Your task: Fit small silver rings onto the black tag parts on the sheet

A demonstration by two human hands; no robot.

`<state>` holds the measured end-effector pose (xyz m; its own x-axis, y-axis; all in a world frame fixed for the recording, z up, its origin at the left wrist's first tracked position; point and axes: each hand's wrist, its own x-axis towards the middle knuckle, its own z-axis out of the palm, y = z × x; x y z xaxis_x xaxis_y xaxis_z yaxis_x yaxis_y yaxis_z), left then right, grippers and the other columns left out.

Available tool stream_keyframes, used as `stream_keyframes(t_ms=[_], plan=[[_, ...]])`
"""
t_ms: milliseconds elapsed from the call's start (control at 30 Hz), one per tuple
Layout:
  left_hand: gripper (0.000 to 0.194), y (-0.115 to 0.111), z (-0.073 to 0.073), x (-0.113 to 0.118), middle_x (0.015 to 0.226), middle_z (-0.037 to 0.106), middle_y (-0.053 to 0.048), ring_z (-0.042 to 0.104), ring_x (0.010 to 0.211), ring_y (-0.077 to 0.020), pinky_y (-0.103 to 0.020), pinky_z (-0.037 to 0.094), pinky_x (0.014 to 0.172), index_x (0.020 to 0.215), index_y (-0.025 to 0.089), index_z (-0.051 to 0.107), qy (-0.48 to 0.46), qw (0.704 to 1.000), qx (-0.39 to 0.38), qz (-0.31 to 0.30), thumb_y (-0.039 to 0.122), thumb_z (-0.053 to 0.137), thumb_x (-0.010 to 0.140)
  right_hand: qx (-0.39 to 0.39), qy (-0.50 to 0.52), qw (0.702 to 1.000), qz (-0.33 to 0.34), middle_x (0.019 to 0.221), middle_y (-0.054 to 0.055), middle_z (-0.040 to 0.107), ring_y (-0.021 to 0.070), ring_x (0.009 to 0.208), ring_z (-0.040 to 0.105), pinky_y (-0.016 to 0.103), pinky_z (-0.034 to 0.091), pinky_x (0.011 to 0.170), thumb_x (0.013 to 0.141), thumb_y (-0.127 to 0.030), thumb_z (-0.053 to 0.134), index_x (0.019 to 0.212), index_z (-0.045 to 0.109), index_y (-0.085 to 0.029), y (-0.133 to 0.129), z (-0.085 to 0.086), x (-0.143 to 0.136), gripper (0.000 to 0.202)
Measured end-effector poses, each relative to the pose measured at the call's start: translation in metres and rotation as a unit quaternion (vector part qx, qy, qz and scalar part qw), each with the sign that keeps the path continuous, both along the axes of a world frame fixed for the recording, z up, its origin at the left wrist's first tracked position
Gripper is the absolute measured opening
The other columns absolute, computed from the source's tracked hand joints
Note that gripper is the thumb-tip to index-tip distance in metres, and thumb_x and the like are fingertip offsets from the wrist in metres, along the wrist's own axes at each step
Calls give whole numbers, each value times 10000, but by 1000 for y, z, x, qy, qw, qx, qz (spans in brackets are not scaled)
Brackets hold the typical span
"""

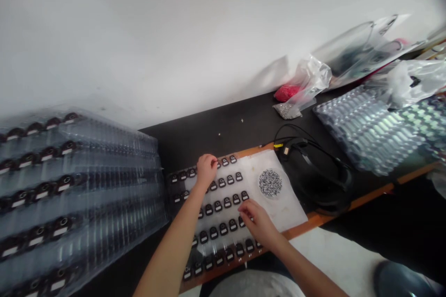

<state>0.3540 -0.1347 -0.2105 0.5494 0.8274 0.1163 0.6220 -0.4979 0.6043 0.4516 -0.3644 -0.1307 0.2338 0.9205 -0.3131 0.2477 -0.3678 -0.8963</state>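
Note:
A clear plastic tray (226, 191) holds rows of small black parts, each with a pale label and a round mark. My left hand (206, 170) is over the tray's top row, its fingers pinched together at one of the black parts; whatever they hold is too small to make out. Lower down, by the tray's right side, my right hand (258, 222) has thumb and fingertips drawn together beside the black parts. Its fingertips hide anything between them. Right of the tray, a round clear dish (270, 183) of tiny silvery pieces rests on a white sheet (291, 209).
Tall stacked trays (121, 185) of similar black parts stand at left. A black headset-like object (317, 171) with cables lies right of the sheet. Behind are a bag of red pieces (287, 93) and a bag of silvery pieces (288, 111). More clear trays (372, 125) lie farther right.

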Motion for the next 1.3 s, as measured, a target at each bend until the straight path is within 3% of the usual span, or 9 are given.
stream_keyframes(t_ms=[267,400,467,633,733,1000,1300], plan=[[69,0,2,2,818,576,-42,503,832,-204,-339,405,785,726,195,560,5,1000,7,-1,127,549,716,27,-29,999,1,865,33,552,146,766,556,264,463,695,843,-127,446,868,552,-191,-2,2,-1,127],[59,-5,9,-8,876,562,-57,501,888,-216,-359,398,824,772,194,578,-5,999,39,29,163,532,752,76,-161,981,-70,933,62,573,173,849,554,294,461,770,861,-155,430,955,556,-195,-9,1,32,162],[72,-12,13,-17,903,551,-68,495,916,-229,-376,390,845,807,194,588,-2,997,61,47,185,531,765,41,-262,959,-102,962,83,579,194,859,556,318,455,777,860,-168,431,981,568,-183,-9,-5,57,184],[135,-35,20,-32,980,521,-97,466,965,-250,-405,369,885,878,197,617,35,994,89,56,209,520,785,-134,-396,908,12,944,92,596,198,753,564,288,420,634,825,-158,477,988,623,-186,3,-22,95,221],[179,-44,21,-29,1033,506,-113,441,995,-275,-429,360,887,927,204,630,76,992,91,39,229,535,777,-181,-414,891,47,928,91,597,187,709,559,273,371,574,832,-137,459,933,639,-195,11,-24,94,214],[260,-47,16,-17,1082,483,-140,413,1017,-305,-455,359,872,1004,180,631,107,991,81,26,282,531,787,-212,-448,864,89,884,93,591,184,750,562,270,342,598,876,-144,421,851,624,-167,13,-25,88,206],[274,-52,27,-24,1099,467,-132,407,1033,-295,-453,344,895,1052,213,611,102,990,96,13,260,511,802,-191,-423,884,51,921,98,579,179,711,549,279,331,582,855,-144,446,890,627,-173,12,-31,87,186]])
